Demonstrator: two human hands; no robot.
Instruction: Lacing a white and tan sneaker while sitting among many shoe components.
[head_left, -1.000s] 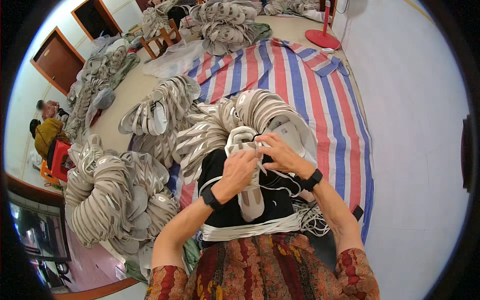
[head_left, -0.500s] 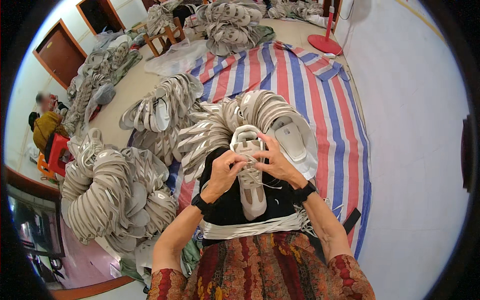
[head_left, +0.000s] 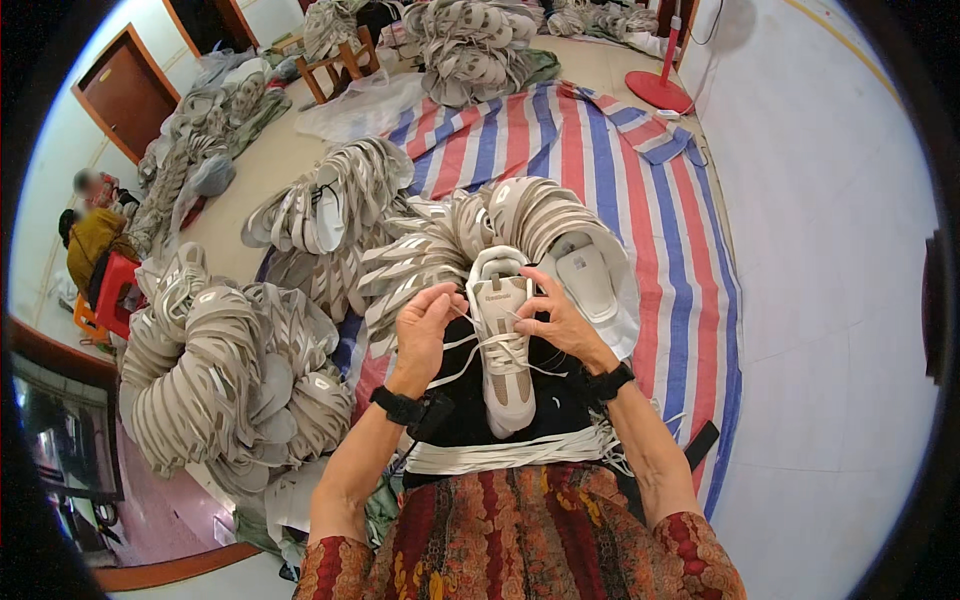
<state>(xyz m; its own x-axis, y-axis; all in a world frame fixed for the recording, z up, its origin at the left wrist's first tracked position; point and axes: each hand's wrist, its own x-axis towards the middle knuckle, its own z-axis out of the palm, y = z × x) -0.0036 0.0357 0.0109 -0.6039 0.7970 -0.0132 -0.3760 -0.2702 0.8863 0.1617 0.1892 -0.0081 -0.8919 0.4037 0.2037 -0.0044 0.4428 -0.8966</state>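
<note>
Sneaker (head_left: 506, 350) lies on the black cloth (head_left: 562, 408), toe toward its near edge; left hand (head_left: 422, 325) pinches a lace (head_left: 466, 317); right hand (head_left: 562, 325), fingers apart, seemingly steadies the upper.

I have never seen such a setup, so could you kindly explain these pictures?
There is no machine: these are a person's bare hands, seen from above by a wide fisheye camera worn on the head, which took every picture. The left hand pinches a pale lace. The right hand is at the side of a beige shoe, toe toward the person, over black cloth; whether it grips anything is unclear. Ahead, stacked shoes lie on a striped sheet.
</note>
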